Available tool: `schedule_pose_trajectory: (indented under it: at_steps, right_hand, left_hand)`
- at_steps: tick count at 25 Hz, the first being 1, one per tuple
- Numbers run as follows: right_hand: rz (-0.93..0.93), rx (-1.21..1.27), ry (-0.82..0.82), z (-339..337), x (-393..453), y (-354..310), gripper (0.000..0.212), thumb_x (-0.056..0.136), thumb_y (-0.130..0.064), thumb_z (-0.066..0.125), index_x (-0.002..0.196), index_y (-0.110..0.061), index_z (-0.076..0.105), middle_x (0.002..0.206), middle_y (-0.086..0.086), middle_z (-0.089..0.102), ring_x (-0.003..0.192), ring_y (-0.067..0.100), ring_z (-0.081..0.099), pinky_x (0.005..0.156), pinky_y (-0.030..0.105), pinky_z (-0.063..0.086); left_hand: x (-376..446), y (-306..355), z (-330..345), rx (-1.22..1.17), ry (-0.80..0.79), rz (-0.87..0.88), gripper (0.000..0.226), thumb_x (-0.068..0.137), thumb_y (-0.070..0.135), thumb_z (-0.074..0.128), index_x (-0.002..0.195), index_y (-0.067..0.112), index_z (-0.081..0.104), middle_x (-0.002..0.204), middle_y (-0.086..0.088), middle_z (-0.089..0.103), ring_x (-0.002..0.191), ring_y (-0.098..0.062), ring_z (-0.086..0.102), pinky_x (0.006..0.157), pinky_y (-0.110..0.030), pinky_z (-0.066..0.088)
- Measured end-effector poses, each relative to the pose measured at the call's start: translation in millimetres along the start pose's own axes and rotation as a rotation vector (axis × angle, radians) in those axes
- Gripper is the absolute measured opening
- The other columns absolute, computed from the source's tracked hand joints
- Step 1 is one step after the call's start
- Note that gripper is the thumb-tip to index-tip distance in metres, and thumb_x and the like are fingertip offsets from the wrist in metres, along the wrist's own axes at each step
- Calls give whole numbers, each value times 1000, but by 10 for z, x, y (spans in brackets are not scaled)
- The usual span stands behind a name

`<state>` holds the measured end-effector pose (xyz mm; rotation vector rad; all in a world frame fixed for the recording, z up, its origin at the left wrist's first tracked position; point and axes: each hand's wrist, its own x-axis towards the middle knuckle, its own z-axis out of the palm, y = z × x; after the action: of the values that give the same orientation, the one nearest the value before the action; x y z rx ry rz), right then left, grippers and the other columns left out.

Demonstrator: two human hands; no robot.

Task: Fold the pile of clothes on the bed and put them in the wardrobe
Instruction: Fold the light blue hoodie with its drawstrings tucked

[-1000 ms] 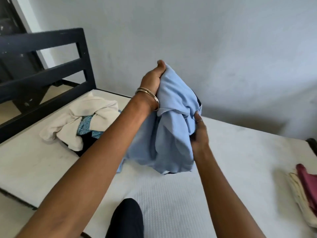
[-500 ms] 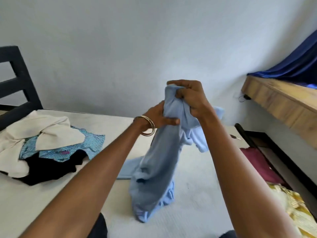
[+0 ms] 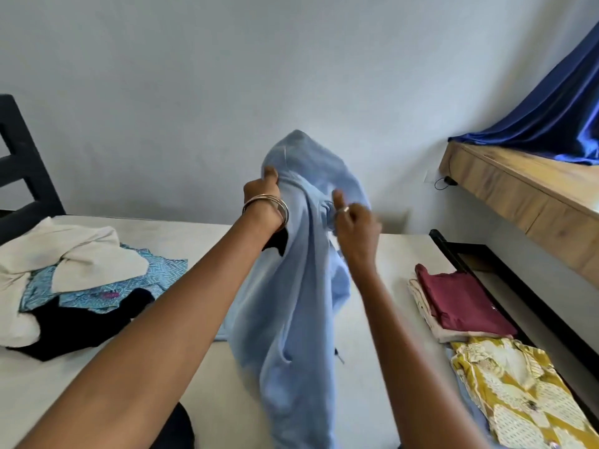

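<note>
Light blue garment [image 3: 291, 303] was plain, soft, heavily creased, slightly motion-blurred. Held up over the middle of the bed [image 3: 372, 367], long axis near vertical: top bunched into a peak above the hands, bottom end hanging down toward the near edge; a flap trailed onto the mattress at its left.

Left hand [image 3: 261, 197], bangles on the wrist, gripped the upper left fold, thumb up, fingers curled into the cloth. Right hand [image 3: 355, 218], ring on a finger, pinched a gathered fold at the upper right, fingers curled round it.

Unfolded pile [image 3: 74, 286] (cream, teal print, black) sat toward the left edge of the bed. Folded maroon piece [image 3: 460, 303] on a pale one lay by the right edge; yellow printed garment [image 3: 518, 393] lay at the near right corner.
</note>
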<state>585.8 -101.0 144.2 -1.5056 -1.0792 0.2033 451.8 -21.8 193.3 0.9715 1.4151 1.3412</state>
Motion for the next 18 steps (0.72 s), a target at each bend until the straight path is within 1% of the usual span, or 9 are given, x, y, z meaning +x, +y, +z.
schedule_pose_trajectory:
  at_steps: [3, 4, 6, 8, 11, 13, 14, 16, 18]
  right_hand:
    - [164, 225, -412, 231, -422, 356, 41, 78, -51, 75, 105, -24, 59, 95, -16, 67, 86, 0, 64, 75, 23, 53]
    - [158, 260, -441, 275, -418, 415, 37, 77, -47, 77, 104, -26, 63, 96, -14, 70, 88, 3, 66, 77, 31, 55]
    - [78, 176, -394, 246, -207, 437, 20, 79, -36, 78, 74, -23, 65, 66, -17, 62, 63, -2, 56, 61, 31, 48]
    - [-55, 62, -297, 139, 103, 312, 31, 77, -32, 82, 61, -22, 57, 51, -14, 49, 51, -3, 41, 54, 28, 36]
    - [-214, 6, -269, -108, 431, -78, 26, 66, -39, 88, 78, -27, 69, 67, -13, 62, 61, -4, 53, 61, 16, 42]
    - [-328, -137, -430, -183, 525, -278, 33, 64, -34, 91, 90, -25, 74, 80, -10, 68, 76, -2, 62, 68, 10, 41]
    - [-412, -233, -541, -171, 521, -332, 36, 63, -30, 91, 94, -21, 75, 86, -7, 70, 83, 6, 65, 72, 12, 41]
    - [-580, -381, -725, -120, 453, -395, 38, 64, -24, 90, 99, -17, 75, 93, -2, 70, 87, 16, 64, 75, 18, 41]
    - [-651, -354, -782, -93, 392, -415, 35, 67, -21, 88, 99, -16, 75, 94, -1, 71, 85, 15, 63, 77, 23, 44]
  left_hand:
    - [-36, 173, -50, -78, 20, 56, 36, 97, 40, 50, 99, 5, 61, 97, -10, 60, 94, -25, 59, 78, -28, 43]
    - [-15, 240, -99, -106, 39, 103, 37, 98, 38, 48, 101, 4, 62, 101, -11, 62, 99, -25, 60, 82, -28, 45]
    - [63, 361, -320, -79, 125, 222, 41, 101, 33, 43, 113, 0, 62, 111, -13, 62, 108, -24, 58, 84, -23, 44]
    - [209, 355, -622, -64, 255, 280, 39, 99, 30, 43, 116, 0, 62, 113, -13, 63, 107, -27, 59, 77, -23, 43]
    - [292, 76, -956, 231, 381, 68, 49, 84, 37, 55, 120, 4, 58, 120, -18, 62, 109, -38, 57, 90, -41, 49]
    - [226, -219, -980, 617, 360, 65, 81, 75, 39, 65, 142, 7, 33, 142, -20, 40, 128, -41, 41, 105, -49, 39]
    - [178, -343, -967, 792, 252, 236, 104, 71, 45, 70, 151, 8, 14, 153, -19, 24, 138, -39, 27, 113, -48, 28]
    - [93, -449, -882, 963, -301, 659, 121, 63, 65, 67, 154, 15, 5, 160, -6, 10, 146, -20, 11, 118, -37, 11]
    - [-20, -454, -767, 799, -870, 614, 98, 67, 58, 75, 149, 26, 30, 152, 9, 33, 138, -6, 30, 117, -36, 25]
